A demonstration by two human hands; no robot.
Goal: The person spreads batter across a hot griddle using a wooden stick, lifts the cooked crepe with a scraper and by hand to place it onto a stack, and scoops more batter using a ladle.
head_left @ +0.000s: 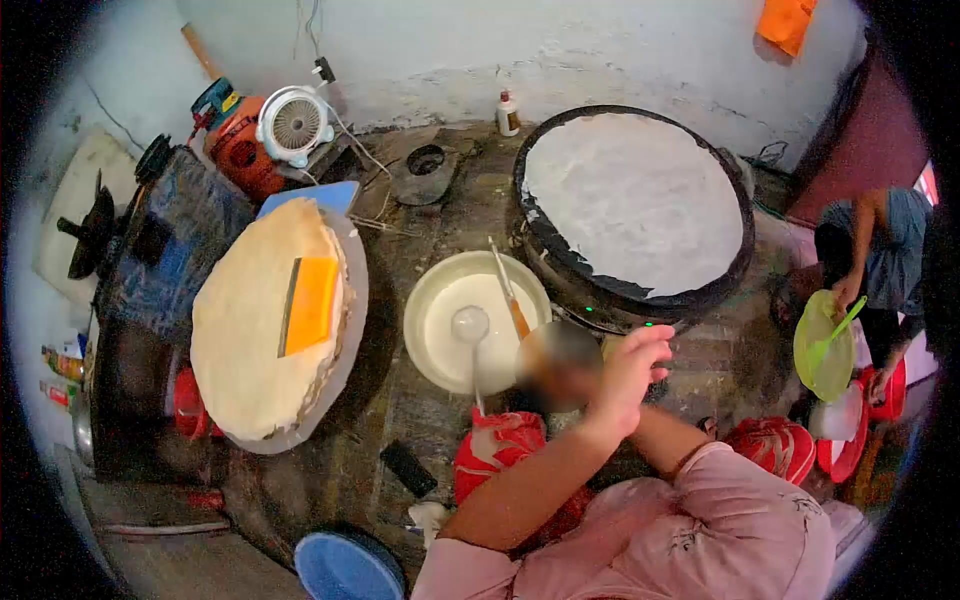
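Observation:
My left hand is raised near the front edge of the round griddle, fingers stretched out and holding nothing. My right forearm passes beneath the left wrist. A blurred patch covers the area where the right hand seems to be, so its fingers are hidden. A thin pale sheet of batter covers most of the griddle top. Beside it stands a cream basin of white batter, with a ladle in it and a wooden-handled tool leaning across its rim.
At left, an orange scraper lies on a stack of thin pancakes. A fan, gas cylinder and bottle stand behind. A blue basin sits below. At right, another person's hand holds a green basin.

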